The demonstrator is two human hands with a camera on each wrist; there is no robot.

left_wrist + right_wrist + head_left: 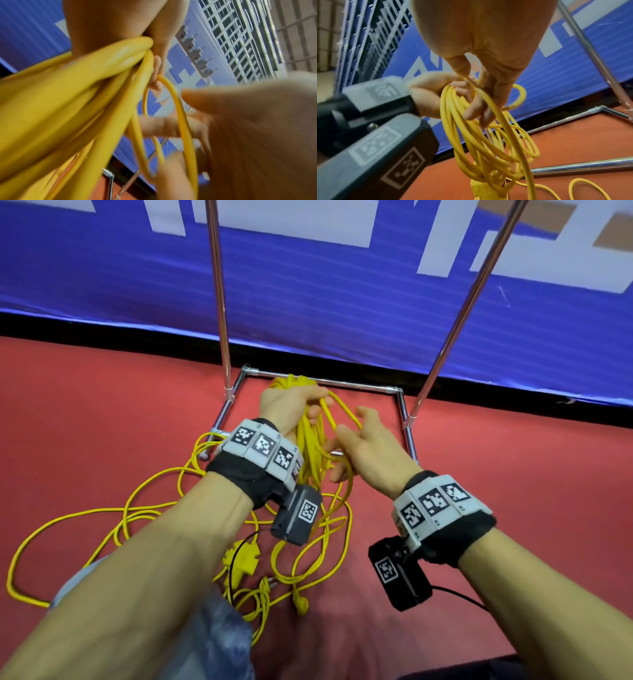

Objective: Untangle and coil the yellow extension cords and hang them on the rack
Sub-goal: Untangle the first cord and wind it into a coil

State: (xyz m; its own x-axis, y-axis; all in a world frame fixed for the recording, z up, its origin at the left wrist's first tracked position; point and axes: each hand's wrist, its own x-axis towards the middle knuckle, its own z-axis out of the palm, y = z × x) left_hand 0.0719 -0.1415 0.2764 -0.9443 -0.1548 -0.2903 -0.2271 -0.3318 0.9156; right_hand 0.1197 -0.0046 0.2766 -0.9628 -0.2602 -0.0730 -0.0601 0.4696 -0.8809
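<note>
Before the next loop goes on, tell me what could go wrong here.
1. The left hand grips a thick bundle of yellow cord loops; another loop may make some slip out.
2. The loose yellow cord on the red floor crosses itself, so pulling may tighten a knot.
3. The right hand only guides one strand and could drop it.

I see both forearms reaching forward and down, bare, each wrist wrapped in a black band with marker tiles. My left hand is raised a little ahead of the other, fingers curled tight round a bundle of loops of the yellow cord, knuckles up. My right hand sits just beside it, palm turned inward, fingers loosely spread and mostly straight, one strand running across them; the thumb points forward. I cannot tell whether it pinches that strand
</note>
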